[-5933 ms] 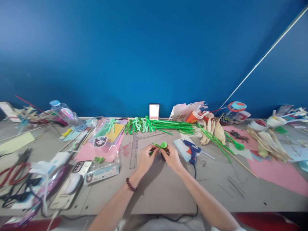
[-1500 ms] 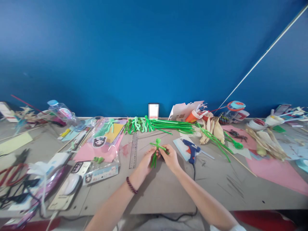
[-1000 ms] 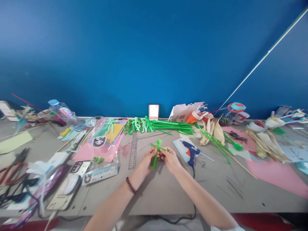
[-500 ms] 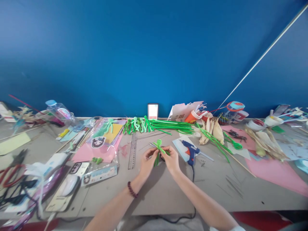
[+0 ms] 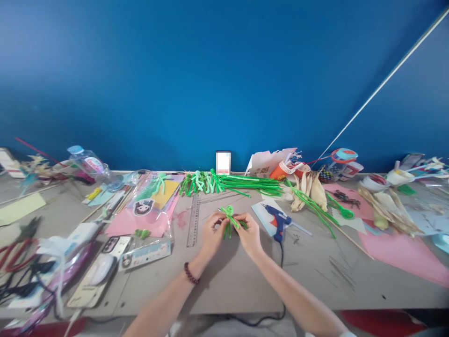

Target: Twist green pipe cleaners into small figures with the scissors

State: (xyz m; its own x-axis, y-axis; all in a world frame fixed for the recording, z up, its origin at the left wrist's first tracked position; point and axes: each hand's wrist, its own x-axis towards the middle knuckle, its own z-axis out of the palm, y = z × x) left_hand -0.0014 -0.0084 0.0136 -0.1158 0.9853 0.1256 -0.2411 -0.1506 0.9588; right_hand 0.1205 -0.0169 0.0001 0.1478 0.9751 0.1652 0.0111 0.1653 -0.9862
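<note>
A small green pipe-cleaner figure (image 5: 229, 211) with a coiled head is held over the middle of the grey table (image 5: 238, 276). My left hand (image 5: 211, 234) pinches its left side and my right hand (image 5: 249, 234) pinches its right side, fingers closed on the stems. The figure's lower strands hang between my thumbs. A steel ruler (image 5: 194, 219) lies just left of my left hand. A blue glue gun (image 5: 278, 220) rests right of my right hand.
A pile of green pipe cleaners (image 5: 242, 183) and finished figures lies behind my hands. Craft packs (image 5: 150, 206) and red-handled pliers (image 5: 14, 248) crowd the left. Dried husks (image 5: 310, 189), pink paper (image 5: 403, 248) and cups (image 5: 345, 161) fill the right. The blue wall is behind.
The figure was folded low, then held up with arms spread, and is now lowered slightly and tilted as my fingers work its middle. Both hands stay in the same spot.
</note>
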